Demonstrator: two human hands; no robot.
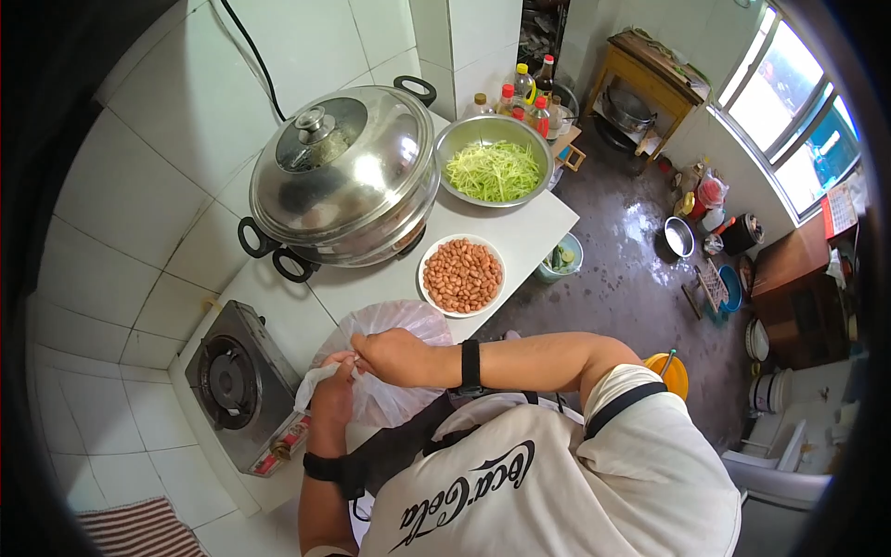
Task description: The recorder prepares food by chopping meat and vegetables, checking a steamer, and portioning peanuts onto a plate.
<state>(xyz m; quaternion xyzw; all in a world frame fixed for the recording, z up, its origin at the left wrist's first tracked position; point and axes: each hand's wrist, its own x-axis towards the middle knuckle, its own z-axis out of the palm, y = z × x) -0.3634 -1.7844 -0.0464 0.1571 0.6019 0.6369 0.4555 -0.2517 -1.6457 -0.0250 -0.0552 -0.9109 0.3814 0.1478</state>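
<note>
A translucent plastic bag point(393, 400) lies bulging on the white tiled counter point(532, 226), close to my body. Its contents cannot be made out. My left hand point(335, 390) pinches the bag's gathered neck, with loose plastic hanging past the fingers. Against it, my right hand point(393, 355) grips the same twisted neck, so the fingertips of both hands nearly meet. Just beyond the bag sits a white plate point(423, 285) heaped with reddish-skinned peanuts point(463, 275).
A large lidded steel pot point(348, 188) stands at the back beside a steel bowl point(546, 163) of shredded green vegetable point(494, 170). To the left is a gas stove point(240, 386). Several bottles point(539, 115) crowd the far corner. A bucket point(560, 257) stands below the counter edge.
</note>
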